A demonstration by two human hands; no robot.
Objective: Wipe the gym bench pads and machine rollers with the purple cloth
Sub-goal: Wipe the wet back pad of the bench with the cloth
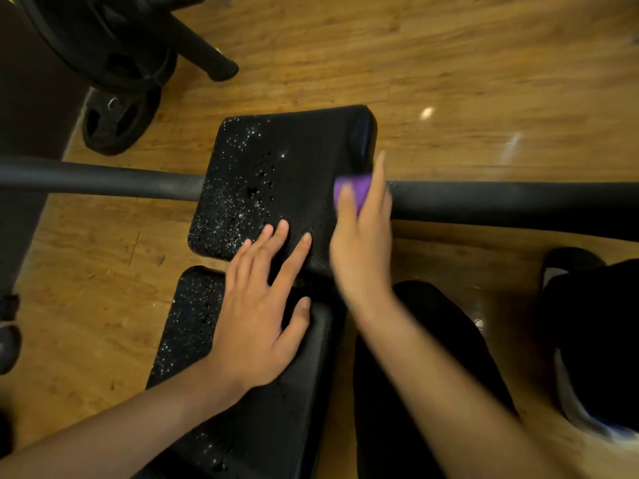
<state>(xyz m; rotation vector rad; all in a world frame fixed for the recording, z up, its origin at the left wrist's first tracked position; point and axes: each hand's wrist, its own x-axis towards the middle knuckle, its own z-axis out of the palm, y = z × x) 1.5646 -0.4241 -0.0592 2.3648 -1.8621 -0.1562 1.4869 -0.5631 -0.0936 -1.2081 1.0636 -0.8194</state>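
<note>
A black bench pad (276, 160) lies in the middle of the head view, its left half speckled with water droplets. A second black pad (193, 326) sits nearer me, also wet on its left side. My right hand (361, 247) presses the purple cloth (358, 190) flat on the far pad's right edge; the hand is blurred. My left hand (259, 319) rests flat with fingers spread across the gap between the two pads. Black foam rollers stick out on both sides of the far pad, the left roller (100, 176) and the right roller (511, 205).
Wooden floor (449, 63) surrounds the bench. Black weight plates (117, 122) and a machine leg (204, 53) stand at the upper left. My leg in dark clothing (415, 375) and a shoe (567, 271) are at the lower right.
</note>
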